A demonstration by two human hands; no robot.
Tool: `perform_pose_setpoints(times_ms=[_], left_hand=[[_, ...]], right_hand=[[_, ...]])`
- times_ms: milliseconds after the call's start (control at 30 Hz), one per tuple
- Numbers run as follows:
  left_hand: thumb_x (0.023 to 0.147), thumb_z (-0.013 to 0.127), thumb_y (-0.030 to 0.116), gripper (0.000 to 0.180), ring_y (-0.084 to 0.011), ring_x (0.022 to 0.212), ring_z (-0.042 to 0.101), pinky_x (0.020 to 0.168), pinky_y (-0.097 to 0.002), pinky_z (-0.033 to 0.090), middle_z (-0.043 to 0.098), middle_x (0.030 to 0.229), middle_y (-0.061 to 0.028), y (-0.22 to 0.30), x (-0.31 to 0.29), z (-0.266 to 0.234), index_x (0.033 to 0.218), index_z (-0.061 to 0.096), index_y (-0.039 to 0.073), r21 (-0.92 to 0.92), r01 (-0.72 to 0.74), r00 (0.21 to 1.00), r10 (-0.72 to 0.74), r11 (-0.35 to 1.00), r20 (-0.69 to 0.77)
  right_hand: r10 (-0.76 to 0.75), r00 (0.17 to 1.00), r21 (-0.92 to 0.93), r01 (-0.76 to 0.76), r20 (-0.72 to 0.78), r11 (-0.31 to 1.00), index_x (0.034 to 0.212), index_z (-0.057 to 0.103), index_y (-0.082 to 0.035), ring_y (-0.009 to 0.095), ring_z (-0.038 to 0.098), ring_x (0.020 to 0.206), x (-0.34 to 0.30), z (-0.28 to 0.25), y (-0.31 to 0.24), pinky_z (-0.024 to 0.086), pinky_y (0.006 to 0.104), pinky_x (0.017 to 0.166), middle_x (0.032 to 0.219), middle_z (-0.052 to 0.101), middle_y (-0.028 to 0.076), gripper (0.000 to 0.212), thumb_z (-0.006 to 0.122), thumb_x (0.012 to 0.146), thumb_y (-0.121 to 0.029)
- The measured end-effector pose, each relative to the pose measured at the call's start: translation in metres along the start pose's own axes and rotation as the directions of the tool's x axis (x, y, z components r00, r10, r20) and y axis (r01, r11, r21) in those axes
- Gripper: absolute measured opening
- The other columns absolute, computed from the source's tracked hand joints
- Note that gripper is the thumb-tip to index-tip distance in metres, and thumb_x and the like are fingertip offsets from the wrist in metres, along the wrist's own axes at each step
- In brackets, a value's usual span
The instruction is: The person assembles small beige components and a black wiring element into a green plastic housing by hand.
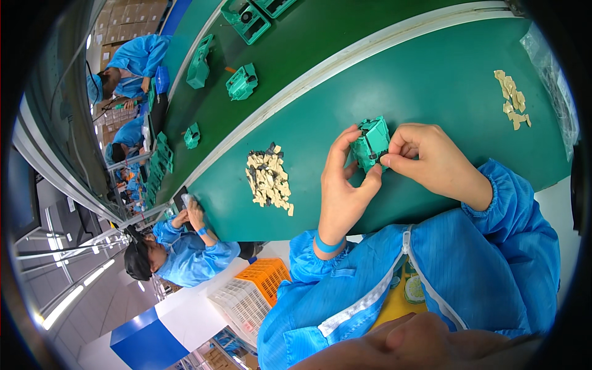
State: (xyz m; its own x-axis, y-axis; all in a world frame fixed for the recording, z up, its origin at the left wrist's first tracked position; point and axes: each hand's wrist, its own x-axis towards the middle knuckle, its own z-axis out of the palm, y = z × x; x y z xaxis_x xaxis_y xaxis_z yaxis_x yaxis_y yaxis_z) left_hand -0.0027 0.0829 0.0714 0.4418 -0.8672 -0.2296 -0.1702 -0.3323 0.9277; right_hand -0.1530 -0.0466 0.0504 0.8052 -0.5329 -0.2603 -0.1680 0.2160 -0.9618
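Note:
I hold a small green plastic housing (372, 140) above the green work surface (431, 86). My left hand (343, 188) grips it from the left, thumb and fingers wrapped around its lower side. My right hand (428, 159) pinches its right edge, where a small dark piece sits against the housing. A heap of beige and dark grey small parts (269, 177) lies to the left of my hands. Both my forearms wear blue sleeves.
A second scatter of beige parts (512, 98) lies far right, beside a clear plastic bag (552, 80). Green housings (242, 81) ride a conveyor belt (290, 43) beyond a white rail. Other workers in blue sit along the left. An orange crate (266, 276) and a white crate (237, 303) stand below.

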Motion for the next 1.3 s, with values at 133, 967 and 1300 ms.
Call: perform_pose_setpoints(times_ms=[133, 967, 1300], left_hand=[[0.086, 0.069, -0.001, 0.058, -0.0308, 0.136, 0.053, 0.104, -0.0459, 0.054, 0.047, 0.153, -0.0168, -0.002, 0.0, 0.001, 0.141, 0.05, 0.005, -0.037, -0.015, 1.0, 0.016, 0.999, 0.02], [0.087, 0.075, 0.009, 0.062, -0.0423, 0.136, 0.05, 0.114, -0.0466, 0.041, 0.049, 0.148, -0.0251, -0.031, 0.034, 0.003, 0.142, 0.048, -0.003, 0.336, -0.579, 0.687, 0.667, 0.743, -0.289], [0.087, 0.067, 0.014, 0.016, -0.0358, 0.093, 0.064, 0.082, -0.0465, 0.054, 0.066, 0.1, -0.0156, -0.05, 0.039, 0.02, 0.097, 0.068, 0.002, 0.289, -0.689, 0.704, 0.709, 0.665, 0.049]], right_hand=[[-0.037, 0.999, 0.174, 0.034, 0.013, 0.984, 0.095, 0.053, 0.0, 0.013, 0.065, 0.069, 0.002, -0.001, 0.013, 0.052, 0.0287, 0.062, 0.078, 0.067, 0.009, 0.022, 0.073, 0.093, -0.007], [-0.13, 0.964, -0.098, 0.11, -0.233, 0.989, 0.145, 0.04, 0.006, 0.012, 0.062, 0.076, 0.143, -0.013, -0.031, 0.05, 0.0258, 0.068, 0.098, 0.066, 0.009, 0.066, 0.073, 0.097, -0.025], [-0.737, 0.675, -0.901, 0.339, 0.032, 0.271, 0.112, 0.066, 0.004, 0.039, 0.065, 0.105, 0.203, 0.035, -0.057, 0.053, 0.0456, 0.092, 0.109, 0.066, 0.022, 0.029, 0.071, 0.092, -0.017]])
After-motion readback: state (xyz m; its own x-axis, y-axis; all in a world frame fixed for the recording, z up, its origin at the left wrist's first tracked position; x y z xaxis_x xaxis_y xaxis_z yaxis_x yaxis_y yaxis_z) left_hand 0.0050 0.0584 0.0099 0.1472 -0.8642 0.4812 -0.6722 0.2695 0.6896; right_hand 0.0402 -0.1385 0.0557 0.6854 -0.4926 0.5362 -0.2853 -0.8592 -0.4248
